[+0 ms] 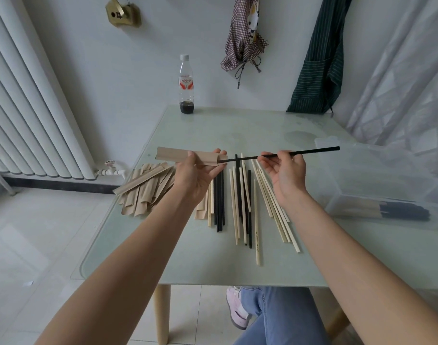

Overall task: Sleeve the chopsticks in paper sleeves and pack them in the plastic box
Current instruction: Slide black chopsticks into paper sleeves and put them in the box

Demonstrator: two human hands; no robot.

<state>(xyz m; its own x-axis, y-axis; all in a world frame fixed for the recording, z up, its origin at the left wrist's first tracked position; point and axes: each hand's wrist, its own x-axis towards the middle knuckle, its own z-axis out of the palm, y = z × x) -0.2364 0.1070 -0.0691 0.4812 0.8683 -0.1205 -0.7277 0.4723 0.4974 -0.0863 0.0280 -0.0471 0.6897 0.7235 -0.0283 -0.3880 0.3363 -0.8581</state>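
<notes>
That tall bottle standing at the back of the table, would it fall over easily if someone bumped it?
Probably yes. The bottle is tall and narrow and looks nearly empty, with only a little dark liquid at the bottom, so it is likely light. That low liquid may steady it slightly. On the smooth table it might also slide.

A pale, evenly lit room. A white wall [143, 70] fills the back. A tall white radiator [26, 100] of vertical tubes runs down the left side, with a valve and pipe [111, 170] at its base. The floor [38, 232] is light glossy tile with a dark skirting strip along the wall. A glass-topped table [213, 265] with pale wooden legs stands in the middle. 2 aprons hang on the wall: a checked one [245, 38] and a dark green striped one [317, 66]. Sheer white curtains [407, 78] hang at right.
</notes>
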